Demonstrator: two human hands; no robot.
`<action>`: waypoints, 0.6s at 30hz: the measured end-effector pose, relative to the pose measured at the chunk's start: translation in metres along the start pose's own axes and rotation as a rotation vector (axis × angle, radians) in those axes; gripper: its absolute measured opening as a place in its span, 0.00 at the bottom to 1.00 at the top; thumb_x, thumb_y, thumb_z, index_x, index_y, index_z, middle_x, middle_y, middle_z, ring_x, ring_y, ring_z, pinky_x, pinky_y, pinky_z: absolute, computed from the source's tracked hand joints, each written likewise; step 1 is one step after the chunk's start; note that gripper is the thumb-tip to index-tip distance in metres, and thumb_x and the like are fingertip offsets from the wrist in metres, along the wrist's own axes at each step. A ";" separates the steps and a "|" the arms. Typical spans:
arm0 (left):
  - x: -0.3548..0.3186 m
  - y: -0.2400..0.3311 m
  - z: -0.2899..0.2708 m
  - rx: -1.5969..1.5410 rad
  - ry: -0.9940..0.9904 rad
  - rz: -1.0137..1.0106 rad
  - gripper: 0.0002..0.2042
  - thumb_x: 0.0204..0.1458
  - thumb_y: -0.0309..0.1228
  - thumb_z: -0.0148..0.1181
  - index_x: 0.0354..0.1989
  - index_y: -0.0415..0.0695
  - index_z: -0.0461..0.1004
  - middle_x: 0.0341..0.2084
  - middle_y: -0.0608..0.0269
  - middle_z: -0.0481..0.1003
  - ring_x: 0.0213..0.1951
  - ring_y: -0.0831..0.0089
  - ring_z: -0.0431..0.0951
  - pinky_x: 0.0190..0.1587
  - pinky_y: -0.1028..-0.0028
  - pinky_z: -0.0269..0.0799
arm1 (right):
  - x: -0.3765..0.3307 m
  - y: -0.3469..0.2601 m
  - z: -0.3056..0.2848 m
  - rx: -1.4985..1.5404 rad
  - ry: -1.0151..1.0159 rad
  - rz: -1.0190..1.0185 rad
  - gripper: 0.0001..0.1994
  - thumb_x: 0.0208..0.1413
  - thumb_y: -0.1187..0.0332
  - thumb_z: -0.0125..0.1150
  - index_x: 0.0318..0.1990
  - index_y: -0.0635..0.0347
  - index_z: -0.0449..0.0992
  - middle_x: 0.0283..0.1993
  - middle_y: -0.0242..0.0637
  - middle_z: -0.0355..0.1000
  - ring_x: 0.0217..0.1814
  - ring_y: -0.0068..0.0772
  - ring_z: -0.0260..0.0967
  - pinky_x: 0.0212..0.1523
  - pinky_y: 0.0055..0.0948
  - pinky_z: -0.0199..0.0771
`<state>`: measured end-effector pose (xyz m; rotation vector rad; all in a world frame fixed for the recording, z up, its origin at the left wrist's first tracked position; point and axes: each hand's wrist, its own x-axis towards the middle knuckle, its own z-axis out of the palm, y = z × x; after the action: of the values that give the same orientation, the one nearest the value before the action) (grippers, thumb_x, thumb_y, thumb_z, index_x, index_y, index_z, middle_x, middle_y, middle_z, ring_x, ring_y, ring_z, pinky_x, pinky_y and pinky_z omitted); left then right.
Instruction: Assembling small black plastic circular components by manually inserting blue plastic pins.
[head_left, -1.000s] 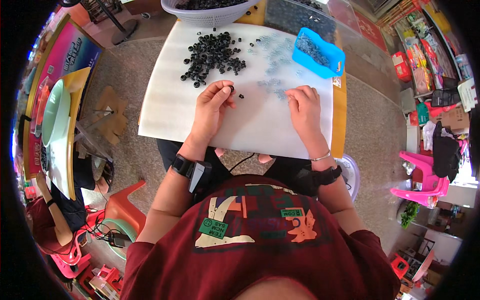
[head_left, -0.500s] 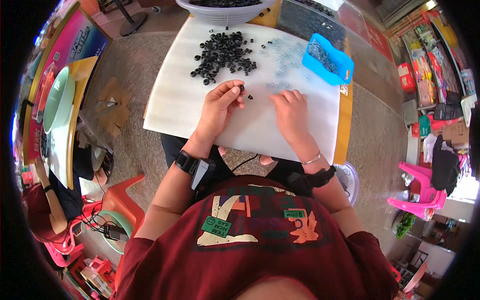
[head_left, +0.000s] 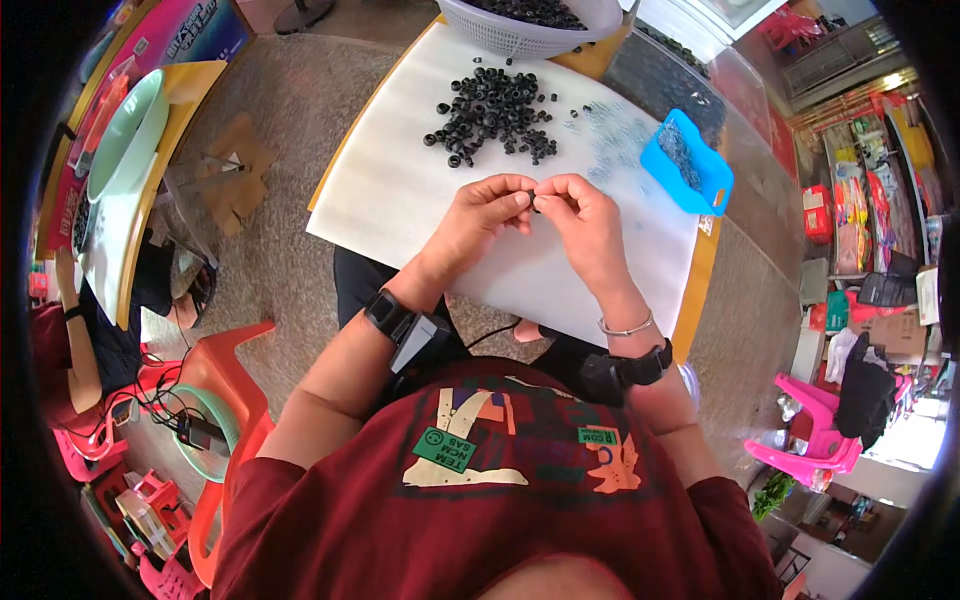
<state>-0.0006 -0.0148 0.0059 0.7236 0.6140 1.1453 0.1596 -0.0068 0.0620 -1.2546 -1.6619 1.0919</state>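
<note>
In front of me, above the white board [head_left: 400, 205], my two hands meet at the fingertips. My left hand [head_left: 482, 218] is closed in a pinch on a small round black part [head_left: 537, 201]. My right hand [head_left: 590, 228] is also closed, thumb and forefinger pressed against that part; whatever else it pinches is hidden. Just beyond the hands lies a heap of small black round parts [head_left: 495, 105], some like rings. To its right, small clear pieces [head_left: 612, 140] are scattered over the board. A blue tray [head_left: 708, 185] at the right edge contains more clear pieces.
A grey plastic basket [head_left: 540, 42] of black parts stands at the board's far edge. Left of me are a table with a pale green basin [head_left: 130, 135], an orange stool [head_left: 240, 370] and another person's arm [head_left: 82, 350]. Shelves and a pink stool [head_left: 810, 430] stand at right.
My right hand has left the clear pieces and come in to my left hand. The fingertips now meet around the black part. The view has shifted, moving the board right.
</note>
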 end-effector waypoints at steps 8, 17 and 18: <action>0.000 0.003 0.000 -0.058 0.013 -0.003 0.11 0.60 0.26 0.51 0.48 0.35 0.71 0.34 0.64 0.73 0.33 0.78 0.72 0.39 0.78 0.71 | 0.006 0.010 -0.011 0.101 0.025 0.107 0.06 0.53 0.72 0.61 0.33 0.64 0.72 0.30 0.28 0.70 0.33 0.18 0.65 0.34 0.21 0.67; 0.002 0.001 -0.001 -0.181 0.061 0.087 0.10 0.61 0.26 0.48 0.47 0.36 0.71 0.37 0.62 0.73 0.33 0.77 0.72 0.40 0.77 0.71 | -0.002 0.030 0.006 -0.675 0.028 -0.362 0.05 0.46 0.73 0.59 0.32 0.60 0.75 0.33 0.38 0.69 0.41 0.44 0.67 0.44 0.41 0.65; 0.002 0.001 -0.001 -0.190 0.041 0.094 0.10 0.61 0.26 0.48 0.47 0.36 0.71 0.37 0.61 0.73 0.33 0.77 0.72 0.40 0.77 0.71 | 0.000 0.032 0.008 -0.706 0.033 -0.379 0.05 0.46 0.72 0.59 0.32 0.60 0.75 0.32 0.37 0.69 0.41 0.43 0.67 0.44 0.40 0.65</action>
<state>-0.0015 -0.0123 0.0057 0.5724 0.5021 1.2892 0.1620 -0.0039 0.0293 -1.2695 -2.2385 0.2457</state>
